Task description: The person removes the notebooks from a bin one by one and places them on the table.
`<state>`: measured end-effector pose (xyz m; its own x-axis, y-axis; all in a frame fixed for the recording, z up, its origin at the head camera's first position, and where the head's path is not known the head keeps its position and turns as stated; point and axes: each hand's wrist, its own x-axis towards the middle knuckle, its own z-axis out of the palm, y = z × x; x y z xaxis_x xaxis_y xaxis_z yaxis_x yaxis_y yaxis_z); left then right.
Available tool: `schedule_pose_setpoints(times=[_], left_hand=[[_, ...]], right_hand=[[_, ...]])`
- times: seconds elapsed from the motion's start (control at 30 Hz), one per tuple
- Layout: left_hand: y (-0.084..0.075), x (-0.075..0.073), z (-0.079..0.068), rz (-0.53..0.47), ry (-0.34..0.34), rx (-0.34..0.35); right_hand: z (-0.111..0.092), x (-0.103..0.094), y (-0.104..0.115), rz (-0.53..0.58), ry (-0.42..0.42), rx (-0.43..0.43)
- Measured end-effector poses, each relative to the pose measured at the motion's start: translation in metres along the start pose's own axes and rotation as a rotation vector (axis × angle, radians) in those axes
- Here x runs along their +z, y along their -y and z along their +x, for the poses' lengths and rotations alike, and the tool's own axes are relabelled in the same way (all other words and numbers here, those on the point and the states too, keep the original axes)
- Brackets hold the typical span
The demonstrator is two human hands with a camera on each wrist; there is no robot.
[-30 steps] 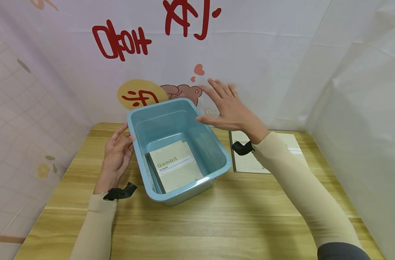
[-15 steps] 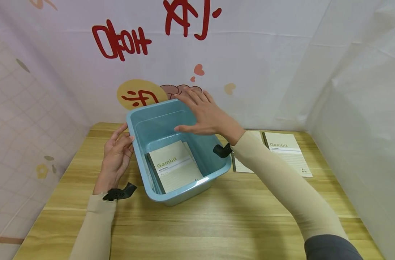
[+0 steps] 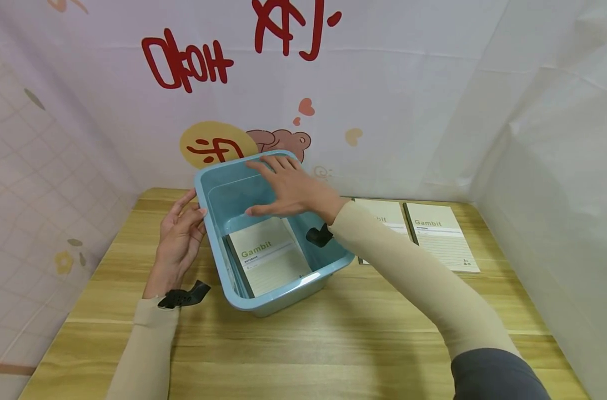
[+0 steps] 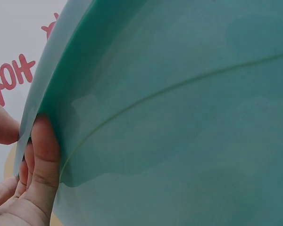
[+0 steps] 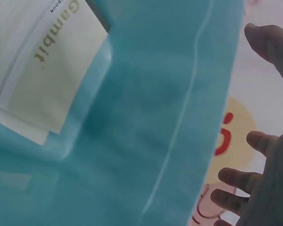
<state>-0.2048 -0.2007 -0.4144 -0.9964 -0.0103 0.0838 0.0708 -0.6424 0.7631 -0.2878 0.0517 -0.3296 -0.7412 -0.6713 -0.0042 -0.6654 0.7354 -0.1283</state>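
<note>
A light blue plastic basin stands tilted or angled on the table; which one I cannot tell. My left hand pinches its left rim, the thumb and fingers on either side of the wall in the left wrist view. Inside lies a stack of cream "Gambit" notebooks with dark spines, also visible in the right wrist view as a notebook. Over the basin's far part hovers my right hand, fingers spread, holding nothing. Its forearm hides part of the basin's right rim.
To the right of the basin, two more notebooks lie side by side on the wooden table: one notebook partly behind my right sleeve, the other notebook in full view. A white printed curtain hangs behind the table.
My right hand has moved left and slightly down, from beyond the basin's right rim to over its inside. The left hand, basin and notebooks have stayed in place.
</note>
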Motion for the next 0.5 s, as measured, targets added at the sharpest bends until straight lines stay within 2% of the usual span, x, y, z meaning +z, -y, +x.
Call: schedule_pose_setpoints(times=[0.23, 0.5], left_hand=[[0.0, 0.0, 0.001, -0.003, 0.005, 0.003], [0.001, -0.001, 0.001, -0.011, 0.011, 0.002]], right_hand=[[0.013, 0.019, 0.008, 0.013, 0.057, 0.015], [0.028, 0.036, 0.015, -0.031, 0.112, 0.012]])
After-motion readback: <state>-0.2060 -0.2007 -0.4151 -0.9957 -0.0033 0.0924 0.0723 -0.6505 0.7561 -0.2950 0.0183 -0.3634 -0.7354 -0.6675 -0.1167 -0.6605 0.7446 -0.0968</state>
